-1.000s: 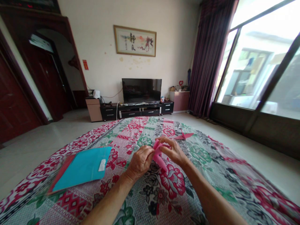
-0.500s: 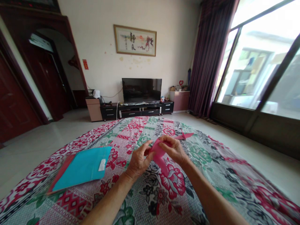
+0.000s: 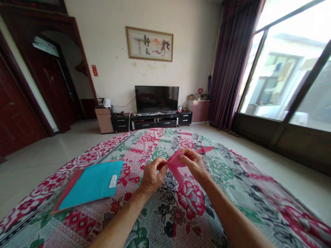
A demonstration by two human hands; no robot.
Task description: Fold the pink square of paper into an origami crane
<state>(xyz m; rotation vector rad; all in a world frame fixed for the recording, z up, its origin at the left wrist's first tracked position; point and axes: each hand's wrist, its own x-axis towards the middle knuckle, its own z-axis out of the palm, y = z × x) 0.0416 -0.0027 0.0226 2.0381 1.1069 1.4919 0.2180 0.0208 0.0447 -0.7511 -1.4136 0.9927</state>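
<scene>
A thin pink sheet (image 3: pixel 176 162), paper-like and partly folded, is held up between both hands over the patterned cloth. My left hand (image 3: pixel 154 174) pinches its left end between thumb and fingers. Its upper right part is in the closed fingers of my right hand (image 3: pixel 194 163). One pink strip of it hangs down towards the cloth. Just beyond my right hand, a pink pointed piece (image 3: pixel 207 149) with a short crosspiece lies on the cloth, partly hidden by that hand.
A blue packet of sheets (image 3: pixel 90 186) with a white label and a red edge lies to the left on the floral cloth (image 3: pixel 144 227). Beyond it stand a low black cabinet (image 3: pixel 144 124) and a television (image 3: pixel 157 99). A large window is at right.
My hands have moved slightly apart. The pink sheet is now stretched more openly between them, and my left fingers grip closer to its left tip.
</scene>
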